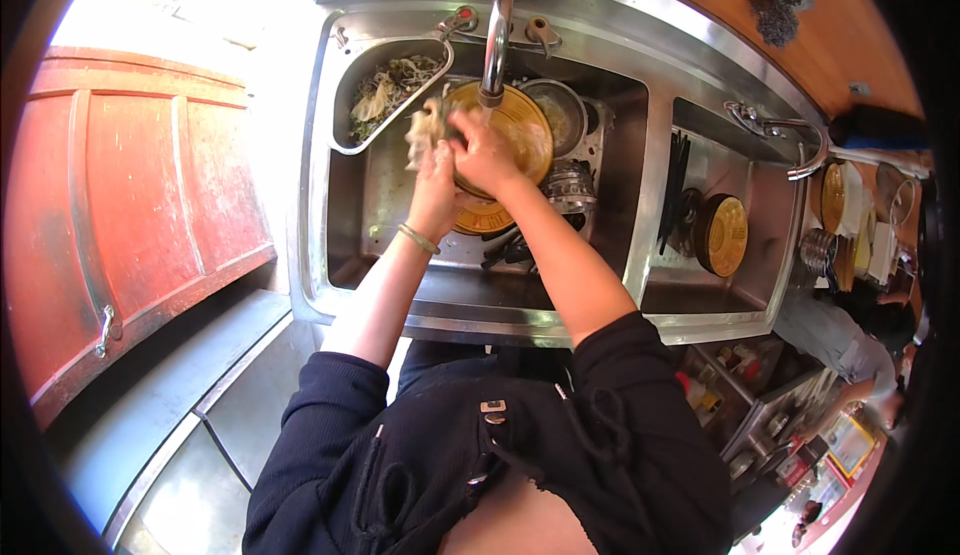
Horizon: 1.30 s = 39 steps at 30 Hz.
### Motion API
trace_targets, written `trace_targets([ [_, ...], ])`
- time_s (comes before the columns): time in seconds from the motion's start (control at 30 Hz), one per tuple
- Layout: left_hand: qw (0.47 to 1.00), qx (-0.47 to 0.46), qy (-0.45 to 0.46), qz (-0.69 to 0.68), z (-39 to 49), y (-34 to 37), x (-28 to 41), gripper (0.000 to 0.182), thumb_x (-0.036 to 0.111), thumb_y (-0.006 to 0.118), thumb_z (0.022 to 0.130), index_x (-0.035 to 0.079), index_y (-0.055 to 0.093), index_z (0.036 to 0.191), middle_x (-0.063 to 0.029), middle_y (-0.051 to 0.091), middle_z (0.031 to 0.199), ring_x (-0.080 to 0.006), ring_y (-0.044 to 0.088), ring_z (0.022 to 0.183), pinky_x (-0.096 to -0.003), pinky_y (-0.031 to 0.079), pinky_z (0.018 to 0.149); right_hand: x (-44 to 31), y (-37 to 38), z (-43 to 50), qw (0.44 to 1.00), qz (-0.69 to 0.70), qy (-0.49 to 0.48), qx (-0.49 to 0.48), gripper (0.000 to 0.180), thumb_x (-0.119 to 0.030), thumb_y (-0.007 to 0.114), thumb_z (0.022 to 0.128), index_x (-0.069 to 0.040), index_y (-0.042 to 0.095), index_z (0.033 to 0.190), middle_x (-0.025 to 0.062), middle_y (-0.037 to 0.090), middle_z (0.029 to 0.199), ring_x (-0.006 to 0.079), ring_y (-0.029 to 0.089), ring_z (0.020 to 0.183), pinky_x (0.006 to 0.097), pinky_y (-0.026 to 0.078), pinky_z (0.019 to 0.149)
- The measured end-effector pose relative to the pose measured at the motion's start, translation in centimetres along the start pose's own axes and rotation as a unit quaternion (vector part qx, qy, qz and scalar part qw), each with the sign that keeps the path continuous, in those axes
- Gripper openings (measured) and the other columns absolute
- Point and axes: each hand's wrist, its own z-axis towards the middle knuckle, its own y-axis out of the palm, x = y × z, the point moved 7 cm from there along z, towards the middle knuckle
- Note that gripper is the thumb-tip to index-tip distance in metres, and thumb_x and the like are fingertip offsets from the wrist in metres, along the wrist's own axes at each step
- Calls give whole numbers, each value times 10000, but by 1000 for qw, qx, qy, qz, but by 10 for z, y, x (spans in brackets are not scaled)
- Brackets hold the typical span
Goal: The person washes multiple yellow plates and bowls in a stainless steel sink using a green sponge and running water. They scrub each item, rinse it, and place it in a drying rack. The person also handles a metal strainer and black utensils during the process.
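Observation:
Both my hands meet under the faucet [498, 44] in the left steel sink basin, beside a blurred pale cloth or food scraps [426, 134]. My left hand [437, 191], with a bangle at the wrist, is against that pale thing. My right hand [484, 153] reaches across a yellow round plate [534, 131], its fingers by the left hand; whether either grips is blurred. Another yellow plate [480, 219] lies below. A strainer-like metal bowl [559, 116] and stacked metal bowls [570, 187] sit at their right. A corner basket [361, 147] at upper left holds food scraps [390, 93].
The right basin holds a stack of yellow plates [726, 236] and black chopsticks [677, 187], below a second faucet [806, 165]. A red wooden door [150, 195] stands left. At far right a person [847, 337] in grey leans beside kitchen shelves. A steel scourer [776, 20] hangs above.

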Motion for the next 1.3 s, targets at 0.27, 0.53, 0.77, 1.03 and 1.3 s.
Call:
trace_targets([
  [0.27,999,-3,28,25,-15,9,8,412,267,390,1003,153,324,1393,-67,522,1221,-183,564,1057,-334,568,722,37,-26,7,984,-155,45,83,267,-94,631,741,-92,572,1002,151,534,1007,368,591,810,452,485,734],
  [0.53,999,23,37,-1,-13,-5,23,430,254,384,1003,155,280,1409,-82,490,1277,-222,551,1106,-383,556,781,31,-11,-25,970,-168,95,-147,136,-78,591,745,-58,590,879,130,580,919,345,597,851,419,500,725],
  [0.77,999,30,-16,-12,-16,14,4,382,255,393,1005,114,378,1359,-56,509,1262,-158,529,1090,-309,504,834,13,-3,-1,995,-15,-8,95,170,-142,635,755,-69,574,895,121,588,922,350,578,826,422,477,729],
  [1.03,980,81,-114,-144,12,-28,-44,303,180,381,989,33,416,1252,-120,550,1182,-265,591,1021,-367,532,853,-45,-65,-66,971,-194,-88,111,192,-186,627,639,-73,524,754,95,543,905,293,535,859,418,446,748],
  [1.3,696,-78,-399,-592,-19,17,-77,301,82,460,920,-24,492,1200,-185,554,1168,-296,589,1037,-383,569,826,-39,-50,-2,992,48,-76,90,290,11,562,728,-36,538,1013,121,616,1116,323,579,1044,448,435,925],
])
